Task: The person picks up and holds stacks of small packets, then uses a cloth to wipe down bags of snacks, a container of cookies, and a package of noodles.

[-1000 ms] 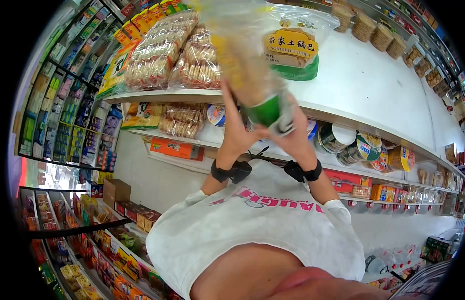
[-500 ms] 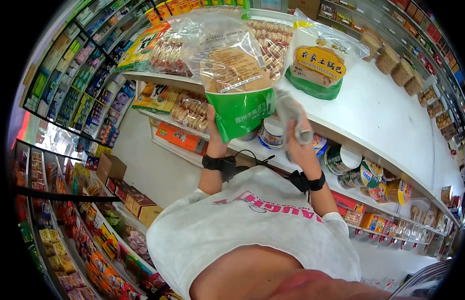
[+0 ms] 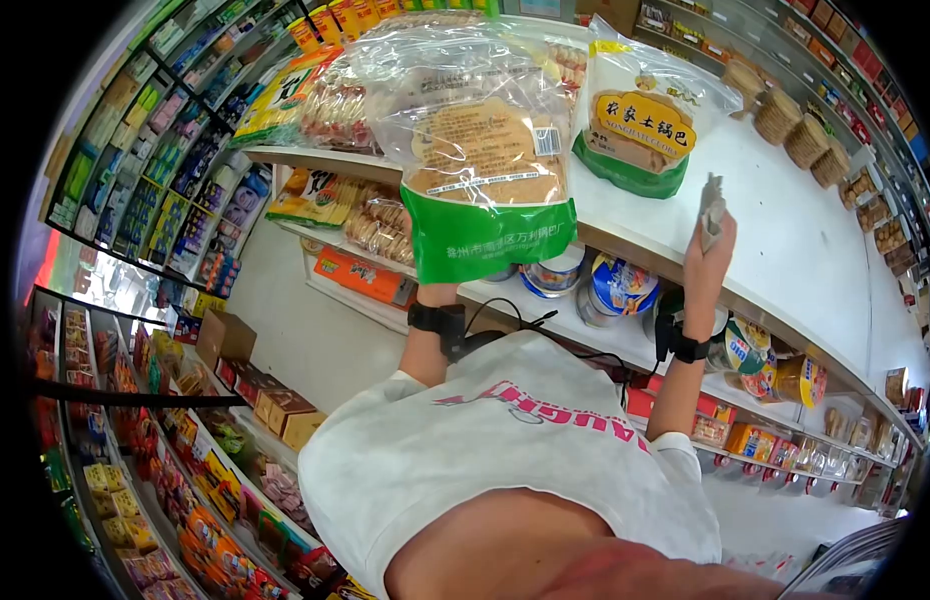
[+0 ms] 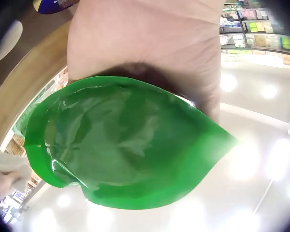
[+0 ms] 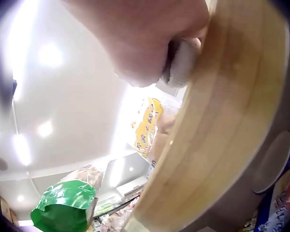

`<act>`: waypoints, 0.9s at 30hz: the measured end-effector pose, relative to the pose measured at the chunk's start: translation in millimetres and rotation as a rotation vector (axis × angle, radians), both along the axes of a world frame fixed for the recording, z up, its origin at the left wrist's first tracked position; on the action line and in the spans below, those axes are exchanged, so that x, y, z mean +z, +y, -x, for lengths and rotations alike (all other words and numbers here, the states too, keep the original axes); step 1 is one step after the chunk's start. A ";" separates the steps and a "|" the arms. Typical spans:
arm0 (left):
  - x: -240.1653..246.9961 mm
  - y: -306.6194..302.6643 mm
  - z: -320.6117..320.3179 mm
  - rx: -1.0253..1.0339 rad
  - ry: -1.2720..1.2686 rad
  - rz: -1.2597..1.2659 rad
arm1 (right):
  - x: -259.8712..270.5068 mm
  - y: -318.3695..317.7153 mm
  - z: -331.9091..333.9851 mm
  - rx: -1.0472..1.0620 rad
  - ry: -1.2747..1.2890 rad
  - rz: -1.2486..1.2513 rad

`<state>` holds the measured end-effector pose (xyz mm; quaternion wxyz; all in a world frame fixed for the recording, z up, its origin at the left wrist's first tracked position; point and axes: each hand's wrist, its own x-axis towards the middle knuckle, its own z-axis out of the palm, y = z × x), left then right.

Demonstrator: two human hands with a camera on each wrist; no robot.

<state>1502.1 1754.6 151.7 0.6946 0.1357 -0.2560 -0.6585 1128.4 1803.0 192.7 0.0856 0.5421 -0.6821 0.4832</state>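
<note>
My left hand (image 4: 145,43) holds up a clear bag of flat round crackers with a green bottom (image 3: 490,235); in the head view the bag hides its fingers, and the left wrist view shows the palm behind the green base (image 4: 130,145). In my right hand (image 3: 707,268) is a folded grey cloth (image 3: 714,210), gripped at the edge of the white shelf top (image 3: 765,190). The right wrist view shows the cloth (image 5: 180,63) under the curled hand (image 5: 145,34). A matching bag with a yellow label (image 3: 640,125) stands upright on the shelf, between the two hands.
Packs of stacked crackers (image 3: 335,110) lie at the shelf's left end. Instant noodle tubs (image 3: 620,288) line the level below. Round cracker stacks (image 3: 777,122) stand along the far side. Snack racks (image 3: 175,470) and cardboard boxes (image 3: 225,335) are at the lower left.
My right hand has moved right with the cloth, away from the held bag and over the shelf edge. The bag in my left hand has turned to show its back more squarely.
</note>
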 end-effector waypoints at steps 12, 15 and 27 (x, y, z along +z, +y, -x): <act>-9.0 -4.9 -2.0 -0.052 0.042 -0.002 | 5.7 -4.6 -7.0 -0.055 0.011 -0.425; -8.2 -6.6 -3.5 -0.056 0.050 0.003 | 6.4 -4.7 -6.7 -0.057 0.013 -0.446; -31.3 -3.3 -12.0 -0.213 0.121 0.044 | 5.9 -3.3 -6.5 -0.041 0.010 -0.416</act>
